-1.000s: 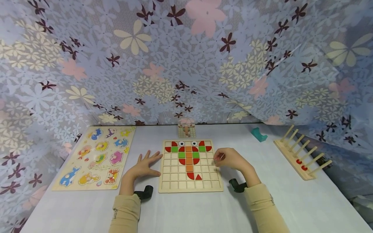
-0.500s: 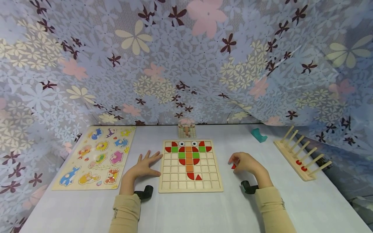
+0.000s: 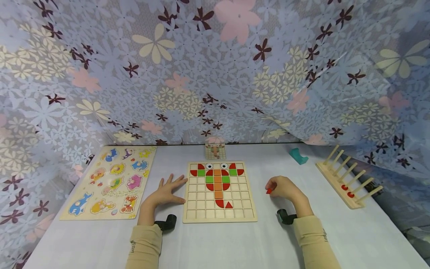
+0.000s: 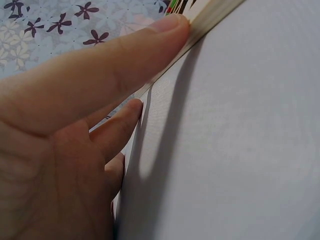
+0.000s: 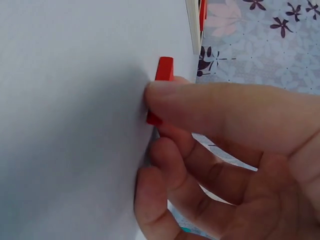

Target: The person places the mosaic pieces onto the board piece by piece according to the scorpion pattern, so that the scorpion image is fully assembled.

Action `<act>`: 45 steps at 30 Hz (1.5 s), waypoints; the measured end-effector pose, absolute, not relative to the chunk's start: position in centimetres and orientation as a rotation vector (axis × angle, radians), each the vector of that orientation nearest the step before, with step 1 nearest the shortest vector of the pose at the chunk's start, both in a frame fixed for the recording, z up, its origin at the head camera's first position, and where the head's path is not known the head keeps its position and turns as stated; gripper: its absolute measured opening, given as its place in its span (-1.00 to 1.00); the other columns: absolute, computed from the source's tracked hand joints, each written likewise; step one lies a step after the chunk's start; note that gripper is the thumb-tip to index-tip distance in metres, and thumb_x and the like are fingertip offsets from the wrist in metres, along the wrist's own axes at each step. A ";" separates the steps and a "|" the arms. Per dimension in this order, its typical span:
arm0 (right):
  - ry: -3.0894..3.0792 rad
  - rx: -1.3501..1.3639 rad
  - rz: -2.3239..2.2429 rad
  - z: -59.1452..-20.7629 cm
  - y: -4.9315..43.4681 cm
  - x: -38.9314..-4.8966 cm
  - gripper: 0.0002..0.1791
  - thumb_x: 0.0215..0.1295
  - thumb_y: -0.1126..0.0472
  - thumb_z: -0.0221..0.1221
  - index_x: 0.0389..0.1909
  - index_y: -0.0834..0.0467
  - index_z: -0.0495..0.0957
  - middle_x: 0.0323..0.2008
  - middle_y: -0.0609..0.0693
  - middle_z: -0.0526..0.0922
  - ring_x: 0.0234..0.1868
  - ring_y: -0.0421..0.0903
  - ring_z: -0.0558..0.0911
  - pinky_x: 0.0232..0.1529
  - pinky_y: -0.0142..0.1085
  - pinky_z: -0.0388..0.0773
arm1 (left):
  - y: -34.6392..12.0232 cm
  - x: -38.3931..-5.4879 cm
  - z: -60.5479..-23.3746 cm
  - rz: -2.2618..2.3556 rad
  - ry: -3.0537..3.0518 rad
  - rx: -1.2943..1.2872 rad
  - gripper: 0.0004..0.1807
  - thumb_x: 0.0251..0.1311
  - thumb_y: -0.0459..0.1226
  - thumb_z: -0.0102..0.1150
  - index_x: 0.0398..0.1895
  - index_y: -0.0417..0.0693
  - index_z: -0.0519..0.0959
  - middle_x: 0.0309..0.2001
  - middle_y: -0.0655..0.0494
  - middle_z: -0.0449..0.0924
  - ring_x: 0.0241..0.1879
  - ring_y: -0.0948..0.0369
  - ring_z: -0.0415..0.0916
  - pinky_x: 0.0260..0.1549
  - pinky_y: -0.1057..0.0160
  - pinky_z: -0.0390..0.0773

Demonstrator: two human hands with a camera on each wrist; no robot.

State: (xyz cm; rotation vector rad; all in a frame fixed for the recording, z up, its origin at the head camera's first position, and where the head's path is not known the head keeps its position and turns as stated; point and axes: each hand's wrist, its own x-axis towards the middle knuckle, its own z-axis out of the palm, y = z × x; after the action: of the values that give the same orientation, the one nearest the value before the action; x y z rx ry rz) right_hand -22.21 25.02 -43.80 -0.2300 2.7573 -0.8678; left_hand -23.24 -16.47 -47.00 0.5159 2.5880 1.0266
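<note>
My left hand (image 3: 167, 193) lies with fingers spread, its thumb and index fingertips at the left edge of the wooden grid board (image 3: 198, 213). In the left wrist view the thumb (image 4: 115, 65) is straight against the board's side. To the right of the board, my right hand (image 3: 284, 188) pinches a small red piece (image 5: 165, 70) between thumb and fingers, low over the white table. On the board, red, green and orange pieces and two eye tiles form a figure. A red triangle (image 3: 228, 204) sits near its bottom, beside a rounded red piece (image 3: 220, 203).
A small picture card (image 3: 215, 151) stands behind the board. At left lies a sea-animal puzzle board (image 3: 111, 194). On the right are a wooden peg rack (image 3: 339, 185) with red beads and a teal block (image 3: 298, 155). A flowered cloth (image 3: 188, 93) hangs behind the table.
My right hand has moved right, away from the board's right edge, and the red piece now shows in its fingers. The left hand has stayed in place.
</note>
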 end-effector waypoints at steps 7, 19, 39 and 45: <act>2.809 -0.168 -0.807 -44.0 24.3 -22.5 -0.91 -0.04 0.41 0.29 -0.47 0.29 0.57 -0.51 0.01 0.57 -0.47 -0.12 0.47 -0.42 -0.27 0.46 | -16.6 -23.1 -47.0 1.034 2.594 0.550 -0.07 -0.16 -0.13 0.40 0.35 -0.13 0.22 0.41 -0.14 -0.02 0.39 -0.22 -0.43 0.24 -0.24 -0.56; 2.776 -0.114 -1.015 -44.2 22.8 -23.2 -0.80 -0.08 0.39 0.34 -0.38 0.27 0.59 -0.53 -0.02 0.49 -0.46 -0.14 0.44 -0.45 -0.34 0.39 | -16.7 -23.1 -47.1 1.050 2.586 0.550 -0.07 -0.17 -0.13 0.39 0.34 -0.14 0.22 0.41 -0.15 -0.02 0.39 -0.23 -0.43 0.25 -0.23 -0.57; 2.422 -0.331 -1.456 -42.9 18.3 -22.3 -0.78 0.09 0.32 0.26 -0.22 0.31 0.62 -0.27 0.07 0.63 -0.31 -0.10 0.56 -0.20 -0.25 0.56 | -16.7 -23.4 -47.2 1.027 2.599 0.537 -0.07 -0.16 -0.16 0.41 0.35 -0.12 0.21 0.42 -0.12 -0.02 0.39 -0.21 -0.44 0.25 -0.22 -0.58; 2.382 -0.465 -1.311 -43.6 16.4 -21.3 -0.88 0.05 0.30 0.30 -0.37 0.26 0.66 -0.40 -0.01 0.66 -0.38 -0.17 0.57 -0.29 -0.33 0.54 | -16.6 -23.4 -47.1 1.046 2.588 0.545 -0.07 -0.16 -0.15 0.40 0.35 -0.13 0.21 0.42 -0.13 -0.03 0.39 -0.21 -0.45 0.24 -0.22 -0.60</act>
State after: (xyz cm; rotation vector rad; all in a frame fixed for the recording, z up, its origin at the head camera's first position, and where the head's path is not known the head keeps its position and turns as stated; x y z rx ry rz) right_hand -21.34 16.43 -43.64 -0.4653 2.3819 -1.3107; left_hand -23.39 -16.64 -47.08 0.5453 2.5882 1.0458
